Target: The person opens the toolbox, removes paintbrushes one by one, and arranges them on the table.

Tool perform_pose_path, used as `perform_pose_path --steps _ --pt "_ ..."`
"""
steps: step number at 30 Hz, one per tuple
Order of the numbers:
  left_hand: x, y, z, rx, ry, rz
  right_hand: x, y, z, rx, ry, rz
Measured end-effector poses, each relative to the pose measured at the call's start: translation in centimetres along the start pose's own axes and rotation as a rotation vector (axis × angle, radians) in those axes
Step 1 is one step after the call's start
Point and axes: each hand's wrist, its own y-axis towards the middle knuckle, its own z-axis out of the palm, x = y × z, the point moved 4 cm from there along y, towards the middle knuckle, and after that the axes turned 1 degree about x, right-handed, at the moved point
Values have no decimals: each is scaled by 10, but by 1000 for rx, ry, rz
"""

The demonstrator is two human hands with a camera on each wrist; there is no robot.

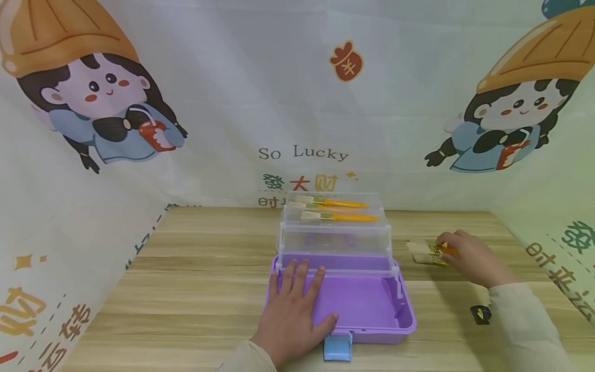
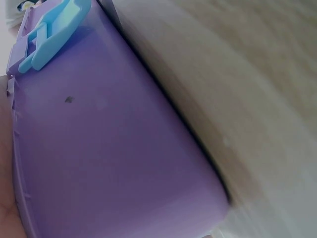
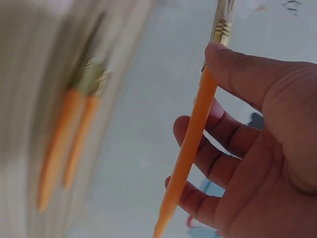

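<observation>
My right hand [image 1: 471, 258] pinches a paintbrush [image 3: 190, 136] with an orange handle, thumb near its metal ferrule, at the right of the table. In the right wrist view, more orange-handled brushes [image 3: 77, 119] lie on the table, blurred. My left hand [image 1: 293, 315], fingers spread, rests over the left front part of a purple box [image 1: 358, 305]. The box stands raised open, its clear tiered trays [image 1: 337, 240] lifted at the back. Several paintbrushes [image 1: 341, 217] lie across the upper tray. A light blue latch [image 1: 338, 347] hangs down at the box's front.
A small black item [image 1: 481, 314] with a yellow-green mark lies on the wooden table [image 1: 200, 279] beside my right sleeve. Behind the table hangs a pale printed cloth [image 1: 260, 93], which also covers both sides.
</observation>
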Motion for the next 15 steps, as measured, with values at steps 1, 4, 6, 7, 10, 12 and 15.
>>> perform_pose_path --steps 1,4,6,7,10,12,15 --pt "0 0 0 0 -1 0 -4 -2 2 2 -5 3" --pt "0 0 0 0 -4 0 -14 -9 9 16 -12 20" --pt "0 0 0 0 -4 0 -19 -12 14 27 -10 35" --pt "0 0 0 1 -4 0 -21 -13 16 34 -8 42" --pt "0 0 -1 1 0 1 -27 -16 20 54 -3 48" --pt "0 0 -1 4 1 1 -31 -17 23 75 6 50" --pt "0 0 -1 7 2 0 -34 -16 28 106 23 37"
